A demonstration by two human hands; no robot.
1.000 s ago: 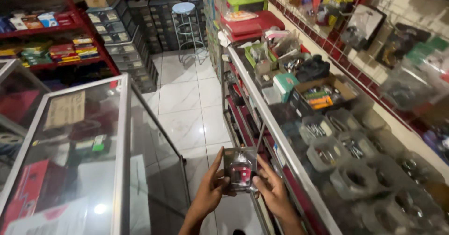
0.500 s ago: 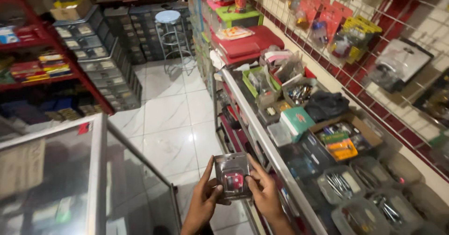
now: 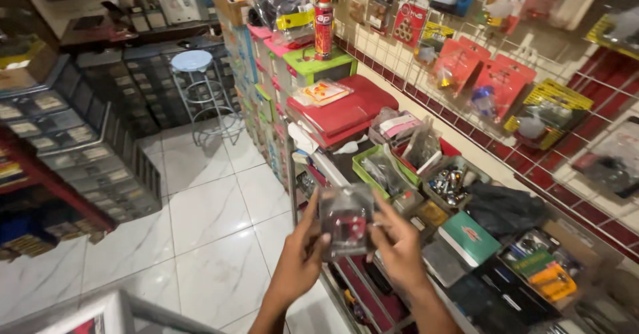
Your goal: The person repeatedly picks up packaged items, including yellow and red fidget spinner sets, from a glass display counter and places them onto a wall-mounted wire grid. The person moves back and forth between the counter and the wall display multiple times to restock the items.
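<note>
grasping a clear packet (image 3: pixel 346 222), seemingly with a red part, left hand (image 3: pixel 301 262) and right hand (image 3: pixel 399 251).

Two bare hands raised together, low in the view, each pinching one side of the same small packet.

The left hand (image 3: pixel 301 261) comes up from 6 o'clock on a bare forearm, its back to the camera, the thumb laid across the near face and the fingers reaching up toward 1 o'clock behind the edge. The right hand (image 3: pixel 399 251) enters from 5 o'clock, wrist bent, fingers (image 3: pixel 385 219) stretched toward 10 o'clock along the opposite edge, thumb tucked underneath. The hands sit level, near each other but not touching, both closed in a light grip.
</note>
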